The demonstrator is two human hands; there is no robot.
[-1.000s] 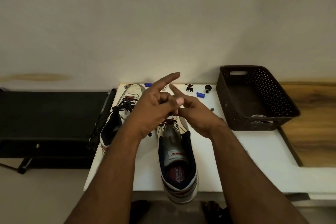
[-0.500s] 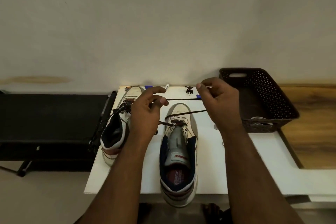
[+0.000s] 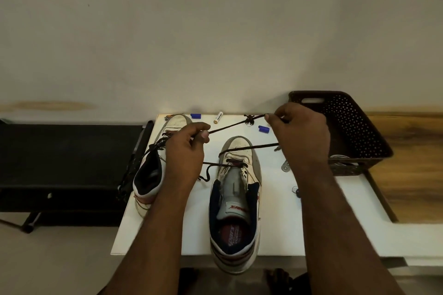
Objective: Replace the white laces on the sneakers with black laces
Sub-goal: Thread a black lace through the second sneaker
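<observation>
White sneaker (image 3: 236, 201), toe at 12 o'clock, black lace (image 3: 230, 126) apparently through front eyelets, both hands (image 3: 185, 151) (image 3: 300, 132) pinching it taut.

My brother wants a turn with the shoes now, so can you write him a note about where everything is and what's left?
Left hand: pinches one stretch of the black lace.
Right hand: grips the same lace farther along, pulled taut between the hands over the table.
Near sneaker: in the middle of the table, lace through the lowest eyelets only, upper eyelets unlaced.
Far sneaker: to the left, already carries black lacing; whether it is finished is hard to tell.
Basket: on the right, something pale inside, unclear what.
Left to do: lace the near sneaker upward and tie it.
</observation>
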